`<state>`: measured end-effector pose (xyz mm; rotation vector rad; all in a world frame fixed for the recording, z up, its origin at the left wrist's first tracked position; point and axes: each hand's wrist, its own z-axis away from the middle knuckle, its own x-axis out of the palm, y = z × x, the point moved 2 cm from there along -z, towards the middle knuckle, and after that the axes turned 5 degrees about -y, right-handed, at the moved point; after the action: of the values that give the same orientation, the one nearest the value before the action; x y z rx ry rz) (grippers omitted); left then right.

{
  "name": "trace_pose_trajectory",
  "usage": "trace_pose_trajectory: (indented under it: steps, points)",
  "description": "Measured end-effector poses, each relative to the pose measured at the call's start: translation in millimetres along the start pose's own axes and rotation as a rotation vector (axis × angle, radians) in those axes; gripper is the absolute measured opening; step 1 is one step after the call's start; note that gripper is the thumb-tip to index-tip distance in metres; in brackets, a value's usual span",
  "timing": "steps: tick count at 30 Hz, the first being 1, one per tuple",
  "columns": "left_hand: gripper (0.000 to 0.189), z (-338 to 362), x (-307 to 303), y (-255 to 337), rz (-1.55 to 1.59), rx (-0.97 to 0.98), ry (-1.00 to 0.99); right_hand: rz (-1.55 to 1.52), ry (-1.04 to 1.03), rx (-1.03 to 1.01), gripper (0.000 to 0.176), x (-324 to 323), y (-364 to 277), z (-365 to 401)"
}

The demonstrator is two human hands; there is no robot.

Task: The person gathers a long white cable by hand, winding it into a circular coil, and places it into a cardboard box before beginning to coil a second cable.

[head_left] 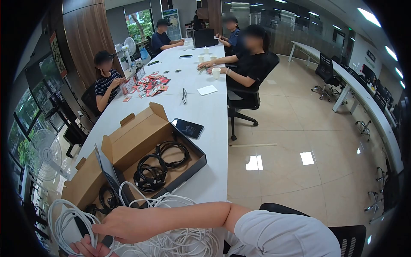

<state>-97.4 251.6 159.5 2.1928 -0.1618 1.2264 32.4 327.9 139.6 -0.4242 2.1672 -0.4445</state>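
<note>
At the lower left, my left hand [92, 247] grips a looped coil of white cable [64, 205]. My right hand [124, 223] reaches across from the right, its fingers closed on the same coil just above the left hand. A large tangle of white cable [188, 242] lies under my right forearm, with strands running up beside the boxes. Just beyond sits an open cardboard box [137, 126] with coiled black cables [152, 171] inside. Left of it, a second open box [87, 182] holds more black cable [107, 199], partly hidden by my right hand.
A phone [187, 128] lies behind the open box. Farther along the white table [205, 109] are glasses [184, 96], a pile of red packets [150, 85] and paper cups [216, 73]. Several people sit around it. A fan [45, 154] stands at left.
</note>
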Motion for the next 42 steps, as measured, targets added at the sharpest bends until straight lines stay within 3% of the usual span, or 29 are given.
trace_pose_trajectory:
  steps: [3,6,9,15,18,22,26,37,41,42]
  points:
    - [0.036,-3.5,-6.2,1.5,0.064,-0.038,-0.052,0.020,0.033,0.044,0.048,-9.8,-5.4,5.5]
    - [0.037,-5.5,-10.0,8.7,0.035,-0.033,-0.096,0.093,0.193,0.096,0.046,-4.3,0.6,7.3]
    - [0.038,-4.3,-5.3,12.1,-0.021,0.011,-0.083,0.072,0.090,0.164,0.040,-1.8,4.5,5.6]
    - [0.037,0.3,-1.8,7.5,-0.040,-0.015,-0.064,0.194,-0.307,0.201,0.030,5.4,2.5,8.9]
    - [0.038,2.7,1.3,7.2,-0.059,0.000,-0.024,0.203,-0.338,0.206,0.029,9.4,5.9,6.6]
    - [0.041,-0.7,-3.0,15.9,-0.076,0.026,-0.044,0.246,-0.152,0.149,0.019,30.8,31.2,6.5]
    - [0.042,-4.0,-7.8,32.2,0.060,0.028,-0.114,0.291,-0.271,0.369,0.013,29.8,39.5,1.8]
    - [0.024,-8.3,-28.5,41.1,0.034,0.111,-0.319,0.194,-0.306,0.337,0.016,31.1,42.7,2.4]
    - [0.026,-5.7,-19.6,35.0,0.017,0.117,-0.208,0.155,-0.295,0.352,0.016,25.9,42.0,1.2]
    - [0.027,-8.6,-21.7,33.9,0.035,0.162,-0.093,0.140,-0.311,0.367,0.017,23.2,39.2,0.4]
